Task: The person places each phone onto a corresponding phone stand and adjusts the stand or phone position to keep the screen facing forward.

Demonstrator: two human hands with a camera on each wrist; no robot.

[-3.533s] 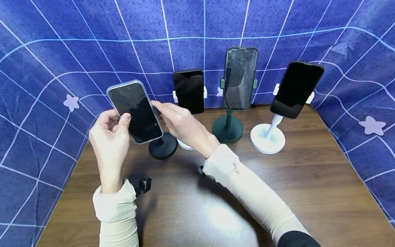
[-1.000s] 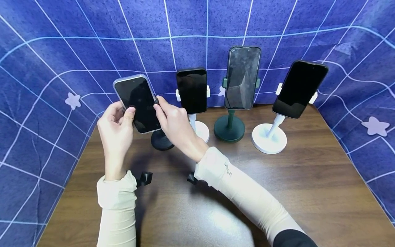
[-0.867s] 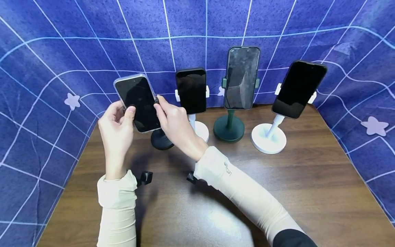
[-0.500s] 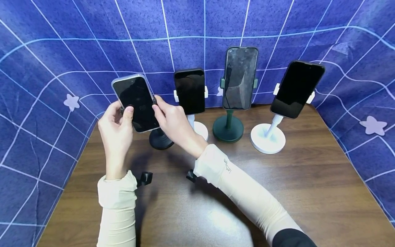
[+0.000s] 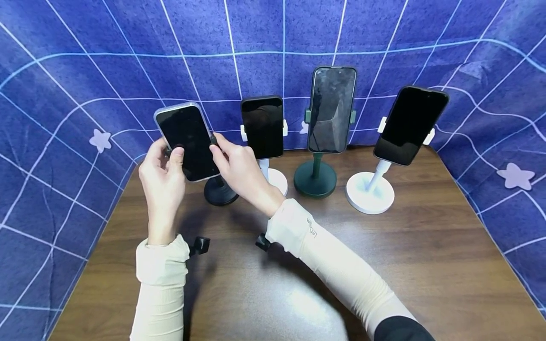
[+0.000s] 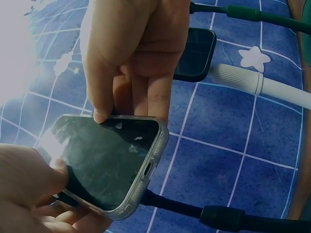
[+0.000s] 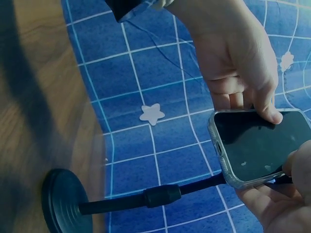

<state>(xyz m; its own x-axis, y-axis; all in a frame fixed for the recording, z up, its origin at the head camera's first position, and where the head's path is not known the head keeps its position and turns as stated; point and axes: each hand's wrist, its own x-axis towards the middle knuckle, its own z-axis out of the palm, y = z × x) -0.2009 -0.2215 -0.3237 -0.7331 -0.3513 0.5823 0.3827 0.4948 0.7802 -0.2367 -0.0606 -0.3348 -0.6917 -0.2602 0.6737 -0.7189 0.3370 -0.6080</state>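
A smartphone (image 5: 187,142) in a clear case sits tilted at the head of a black phone stand (image 5: 219,191). My left hand (image 5: 163,182) grips its left edge, thumb on the screen and fingers behind. At the right edge my right hand (image 5: 241,163) pinches the stand's dark clamp arm (image 5: 213,139), its thumb touching the phone's rim. In the left wrist view the right hand (image 6: 136,53) comes from above and the left hand (image 6: 29,182) from the lower left. The right wrist view shows the stand's pole (image 7: 160,195) running behind the smartphone (image 7: 262,145). The back of the clamp is hidden.
To the right stand a phone (image 5: 262,127) on a white stand, another phone (image 5: 332,109) on a green stand (image 5: 314,179), and a third phone (image 5: 411,125) on a white stand (image 5: 369,192). A blue patterned cloth (image 5: 273,28) hangs behind the wooden table (image 5: 405,265).
Since the earliest frame the smartphone has moved up slightly, and my right hand has shifted its fingers on the clamp at the right edge. Over the last second both hands stay nearly still.
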